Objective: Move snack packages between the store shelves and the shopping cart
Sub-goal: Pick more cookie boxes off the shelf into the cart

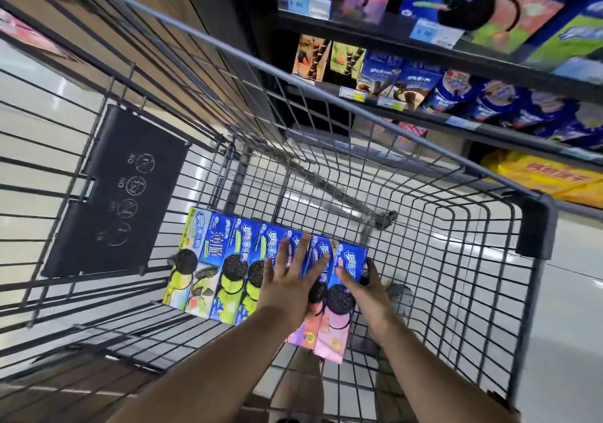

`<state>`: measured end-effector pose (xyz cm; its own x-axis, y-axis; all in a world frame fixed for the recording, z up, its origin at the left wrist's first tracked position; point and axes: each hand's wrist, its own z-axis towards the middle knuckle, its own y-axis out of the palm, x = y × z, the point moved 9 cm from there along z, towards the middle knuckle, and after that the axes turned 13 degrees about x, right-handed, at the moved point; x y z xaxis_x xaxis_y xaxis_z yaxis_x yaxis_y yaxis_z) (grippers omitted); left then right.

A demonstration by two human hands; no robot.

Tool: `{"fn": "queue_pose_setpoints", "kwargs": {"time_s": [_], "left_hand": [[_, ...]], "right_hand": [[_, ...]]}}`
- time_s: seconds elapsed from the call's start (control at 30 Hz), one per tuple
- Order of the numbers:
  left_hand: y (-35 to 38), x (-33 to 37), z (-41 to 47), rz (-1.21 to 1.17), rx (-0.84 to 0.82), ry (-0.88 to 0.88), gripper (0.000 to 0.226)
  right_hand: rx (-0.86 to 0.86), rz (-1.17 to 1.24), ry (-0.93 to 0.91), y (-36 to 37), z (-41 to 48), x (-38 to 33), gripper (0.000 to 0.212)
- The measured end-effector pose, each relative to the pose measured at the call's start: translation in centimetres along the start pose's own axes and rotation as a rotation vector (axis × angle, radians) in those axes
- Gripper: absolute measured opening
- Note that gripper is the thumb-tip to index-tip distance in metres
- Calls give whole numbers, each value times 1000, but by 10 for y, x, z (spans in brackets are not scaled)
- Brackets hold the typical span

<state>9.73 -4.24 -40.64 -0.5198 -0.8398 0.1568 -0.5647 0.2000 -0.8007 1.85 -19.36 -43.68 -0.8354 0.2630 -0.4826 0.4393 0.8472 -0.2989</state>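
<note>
Snack packages (228, 269) lie flat in a tight row across the near part of the shopping cart (326, 93) floor. They are long cookie boxes set side by side with their edges touching. The boxes at the left end of the row show green and blue faces, and those at the right end show blue with pink or purple. Both hands reach down into the basket over the right end of the row.

The left hand (287, 284) lies palm-down on the boxes just left of the last one. Its fingers are straight and spread, pressing on their faces without closing round anything. The right hand (368, 287) holds the pink box (339, 341), the rightmost in the row. Its thumb lies across the box's top face and its fingers curl round the right edge. That box sits a little nearer than its neighbours and touches the one beside it.

A black panel (114, 191) with white round symbols hangs on the cart's left side. Beyond the cart's far right rim stand the store shelves (424, 119), stocked with more blue cookie boxes, round tubs (456, 91) and price labels (310, 6). A yellow bag (538, 174) sits on a low shelf at the right. Pale floor tiles (571, 275) show through the wire mesh.
</note>
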Motion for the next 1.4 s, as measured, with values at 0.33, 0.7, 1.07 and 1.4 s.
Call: {"fn": "queue_pose_setpoints", "kwargs": {"time_s": [0.33,0.7,1.07,1.4], "left_hand": [[0,1,1,23,-37,23,117],[-225,21,-27,-861,25,-216,57],[-446,88,-128,-1614,218,-146,47],[-624,61,-192,-1945,815,-50,33]], "right_hand": [[-276,-15,87,15,-21,34,107],[-335,-161,17,-86,-141,-122,137],[-558,-332,-457,-151,-292,-329,64],[-456,128,-620,-218,-361,-469,60]]}}
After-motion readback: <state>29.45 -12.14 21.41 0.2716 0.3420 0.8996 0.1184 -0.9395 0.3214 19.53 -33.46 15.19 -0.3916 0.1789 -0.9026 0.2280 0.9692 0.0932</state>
